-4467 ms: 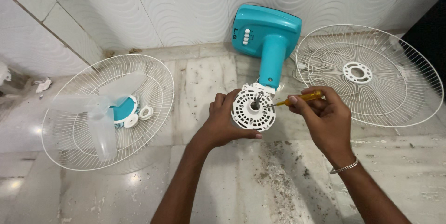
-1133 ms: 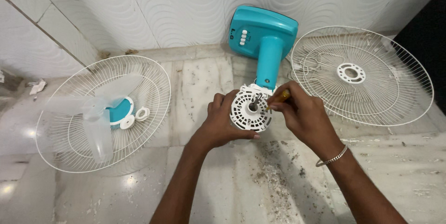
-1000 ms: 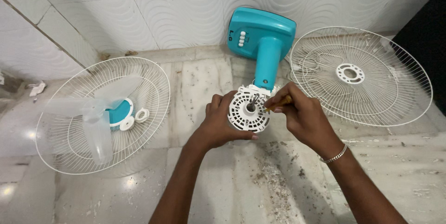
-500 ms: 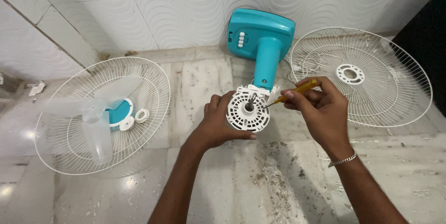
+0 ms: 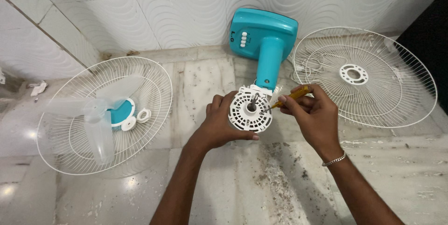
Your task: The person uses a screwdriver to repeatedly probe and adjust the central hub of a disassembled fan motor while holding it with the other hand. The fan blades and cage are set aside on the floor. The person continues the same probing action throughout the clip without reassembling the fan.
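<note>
Firmly, left hand [image 5: 223, 123] grips round slotted white motor housing [image 5: 250, 111] — right hand [image 5: 313, 115] fingers pinch yellow screwdriver [image 5: 290, 97] (slim).

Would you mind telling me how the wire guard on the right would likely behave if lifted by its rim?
The wire guard is thin open wire, so probably light for its size and somewhat springy. Being round and shallow, it might wobble or roll if set on edge.
</note>
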